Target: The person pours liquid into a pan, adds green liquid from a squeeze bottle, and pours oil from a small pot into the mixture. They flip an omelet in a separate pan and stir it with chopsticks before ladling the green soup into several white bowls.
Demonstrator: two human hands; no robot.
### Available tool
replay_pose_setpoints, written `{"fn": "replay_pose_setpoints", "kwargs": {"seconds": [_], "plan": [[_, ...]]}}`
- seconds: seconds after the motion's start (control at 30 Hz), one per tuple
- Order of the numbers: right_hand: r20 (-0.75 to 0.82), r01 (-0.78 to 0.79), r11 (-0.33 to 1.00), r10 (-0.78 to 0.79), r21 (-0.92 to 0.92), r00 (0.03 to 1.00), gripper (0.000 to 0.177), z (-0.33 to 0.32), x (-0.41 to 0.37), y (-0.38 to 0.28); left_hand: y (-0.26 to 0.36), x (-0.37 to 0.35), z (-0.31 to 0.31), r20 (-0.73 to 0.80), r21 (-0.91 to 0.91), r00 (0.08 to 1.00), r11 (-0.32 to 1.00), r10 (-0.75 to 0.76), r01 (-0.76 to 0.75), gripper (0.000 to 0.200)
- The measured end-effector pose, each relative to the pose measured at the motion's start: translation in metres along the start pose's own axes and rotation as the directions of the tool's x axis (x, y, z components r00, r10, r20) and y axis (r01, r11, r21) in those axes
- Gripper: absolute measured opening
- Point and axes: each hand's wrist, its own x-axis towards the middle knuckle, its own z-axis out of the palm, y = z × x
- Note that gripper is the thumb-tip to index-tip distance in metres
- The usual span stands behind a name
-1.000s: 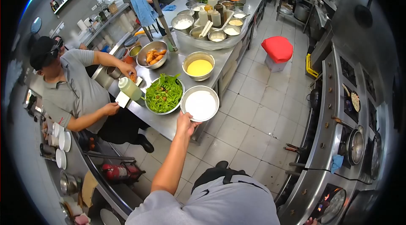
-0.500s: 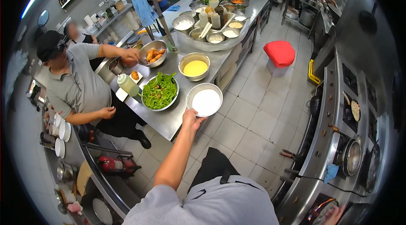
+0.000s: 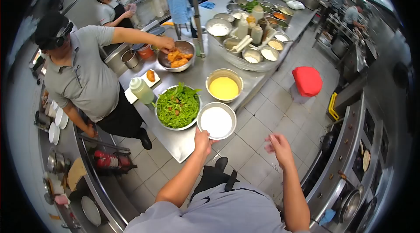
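My left hand [image 3: 204,141] grips the near rim of a round metal bowl of white powder [image 3: 216,121], at the edge of the steel table [image 3: 177,144]. Raised over the floor, my right hand [image 3: 278,147] has its fingers apart and holds nothing. Beside the white bowl is a bowl of green leaves [image 3: 178,106] with brown bits among them. Just behind sits a metal bowl of yellow liquid [image 3: 224,85]. A co-worker's hand [image 3: 165,44] reaches into a bowl of orange-brown fried pieces [image 3: 179,60].
A squeeze bottle [image 3: 141,90] stands by a white plate with one fried piece. Containers and bottles crowd the table's far part. A red-topped bin [image 3: 306,82] stands on the floor, with stoves [image 3: 343,156] at right. Another person [image 3: 114,12] stands at the back left.
My right hand has come from the stove side at lower right to the middle. The co-worker's hand has moved into the fried-piece bowl. The view has shifted; my left hand still holds the white bowl.
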Motion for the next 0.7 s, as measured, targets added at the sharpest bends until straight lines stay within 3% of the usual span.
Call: {"fn": "replay_pose_setpoints", "kwargs": {"seconds": [0.17, 0.23, 0.3, 0.47, 0.57, 0.63, 0.7], "plan": [[0.107, -0.041, 0.992, 0.055, -0.123, 0.993, 0.045, 0.072, 0.16, -0.012, 0.003, 0.005, 0.002, 0.004, -0.02, 1.0, 1.0, -0.016, 0.016, 0.07], [0.015, -0.175, 0.974, 0.179, -0.147, 0.984, 0.049, 0.095, 0.191, -0.017, 0.0, 0.012, 0.001, -0.014, -0.018, 1.0, 1.0, -0.025, 0.025, 0.072], [0.012, -0.211, 0.968, 0.214, -0.135, 0.977, 0.051, 0.111, 0.216, -0.012, -0.001, 0.018, 0.003, -0.011, -0.071, 0.999, 0.997, -0.031, 0.03, 0.073], [0.019, -0.137, 0.977, 0.136, 0.16, 0.991, 0.027, 0.125, 0.255, -0.01, 0.001, 0.033, 0.014, 0.004, -0.092, 0.998, 0.994, -0.065, 0.065, 0.071], [-0.003, -0.134, 0.977, 0.137, 0.168, 0.991, 0.017, 0.125, 0.271, -0.014, 0.01, 0.042, 0.025, 0.019, -0.086, 0.998, 0.994, -0.065, 0.067, 0.068], [-0.046, -0.124, 0.97, 0.136, 0.207, 0.99, 0.018, 0.124, 0.276, -0.015, 0.019, 0.046, 0.039, -0.038, -0.072, 0.999, 0.997, -0.03, 0.028, 0.064], [-0.082, -0.118, 0.963, 0.141, 0.244, 0.987, 0.018, 0.121, 0.281, -0.015, 0.009, 0.066, 0.04, -0.003, -0.112, 1.0, 0.993, -0.028, 0.028, 0.061]]}}
